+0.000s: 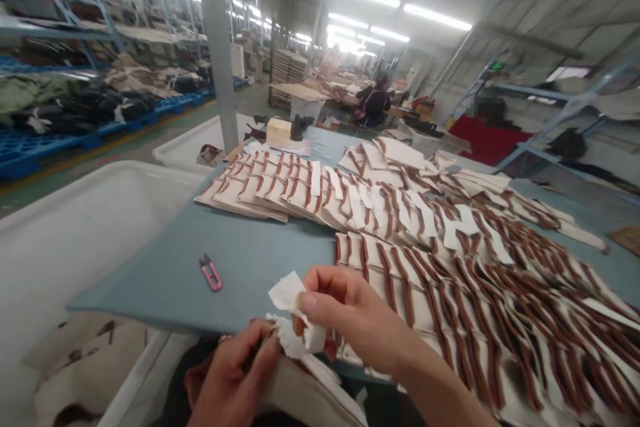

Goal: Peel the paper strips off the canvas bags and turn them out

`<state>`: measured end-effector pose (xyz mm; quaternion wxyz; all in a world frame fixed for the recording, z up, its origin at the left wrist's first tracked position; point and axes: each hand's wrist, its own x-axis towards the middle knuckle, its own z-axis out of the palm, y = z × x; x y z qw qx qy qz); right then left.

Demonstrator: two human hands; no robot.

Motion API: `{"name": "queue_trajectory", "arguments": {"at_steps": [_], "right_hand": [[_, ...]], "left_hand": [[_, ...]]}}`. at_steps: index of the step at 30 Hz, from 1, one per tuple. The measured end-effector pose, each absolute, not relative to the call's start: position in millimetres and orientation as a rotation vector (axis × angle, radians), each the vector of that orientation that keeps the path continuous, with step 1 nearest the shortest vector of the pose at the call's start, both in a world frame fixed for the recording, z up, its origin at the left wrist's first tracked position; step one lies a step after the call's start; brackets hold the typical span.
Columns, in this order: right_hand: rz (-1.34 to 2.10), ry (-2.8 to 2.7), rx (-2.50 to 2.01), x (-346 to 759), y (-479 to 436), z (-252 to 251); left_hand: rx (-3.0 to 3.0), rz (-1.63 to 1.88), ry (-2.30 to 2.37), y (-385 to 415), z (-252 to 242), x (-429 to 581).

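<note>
My right hand (345,313) is closed in a pinch on a crumpled strip of white paper backing (290,317), lifted just above the near table edge. My left hand (235,373) is closed on a cream fabric piece (305,400) held low at my lap, its fingertips touching the same white paper. Rows of cream fabric pieces with brown stripes (450,260) lie overlapped across the blue-grey table (260,260), right beside my right hand. A small pink thread snip (211,272) rests on the table to the left of my hands.
A large white bin (65,247) stands at the left, with cream pieces in its near end. A grey pillar (220,47) rises behind the table. Blue racks with stacked garments line the left wall. People sit at far tables.
</note>
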<state>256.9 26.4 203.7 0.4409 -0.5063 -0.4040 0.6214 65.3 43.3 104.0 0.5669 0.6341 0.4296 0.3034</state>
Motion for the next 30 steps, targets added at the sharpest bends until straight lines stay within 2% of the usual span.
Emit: {"name": "queue_trajectory", "arguments": {"at_steps": [4,9,22,30], "right_hand": [[1.633,-0.811,-1.054,246,-10,194],[1.622,-0.770,-0.971,247,-36,188],[1.489,-0.788,-1.303,249,-65,181],[1.448,-0.761,-1.327,248,-73,162]], "left_hand": [[1.562,0.743,1.116,31,129,57],[1.542,0.703,1.171,21,135,49],[1.558,0.715,1.150,-1,153,65],[1.574,0.709,1.145,1,146,73]]}}
